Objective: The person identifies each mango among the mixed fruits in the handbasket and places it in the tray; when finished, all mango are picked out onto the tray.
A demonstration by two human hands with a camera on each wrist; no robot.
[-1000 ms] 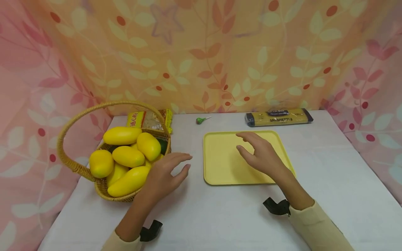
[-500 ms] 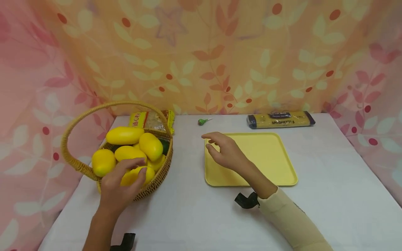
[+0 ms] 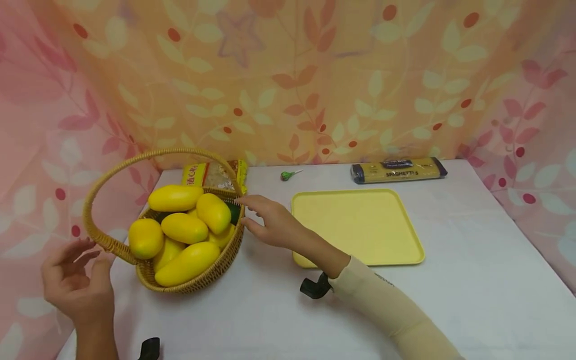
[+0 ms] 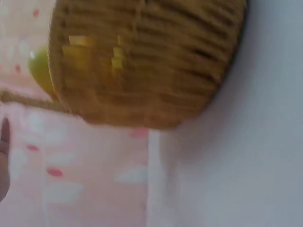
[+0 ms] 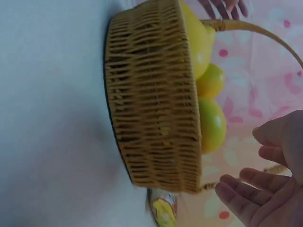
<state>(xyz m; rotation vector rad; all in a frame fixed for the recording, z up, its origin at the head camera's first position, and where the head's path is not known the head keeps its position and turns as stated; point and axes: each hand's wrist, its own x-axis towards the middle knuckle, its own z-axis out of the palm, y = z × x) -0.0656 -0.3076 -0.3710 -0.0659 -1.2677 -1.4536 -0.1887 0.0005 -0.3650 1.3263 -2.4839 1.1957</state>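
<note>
A wicker basket (image 3: 204,282) with an arched handle (image 3: 96,192) stands on the left of the table, heaped with several yellow mangoes (image 3: 186,264). A dark green item (image 3: 234,212) shows partly under them. My left hand (image 3: 78,287) is at the basket's left side, fingers loosely bent, close to the handle's lower left end. On the opposite side, my right hand (image 3: 274,222) reaches to the rim near the handle's right end, thumb and fingers apart. In the right wrist view the right fingers (image 5: 244,194) extend beside the handle without curling round it. Contact of either hand with the basket cannot be told.
A yellow tray (image 3: 355,227) lies right of the basket, under the right forearm. Behind stand a spaghetti packet (image 3: 400,171), a green lollipop (image 3: 288,175) and a yellow food bag (image 3: 216,175) partly hidden by the basket. Patterned curtains (image 3: 288,75) border the white table.
My left hand has crossed from the basket's right front to its left side. My right hand has moved left from over the tray to the basket's right rim. The basket has stayed put.
</note>
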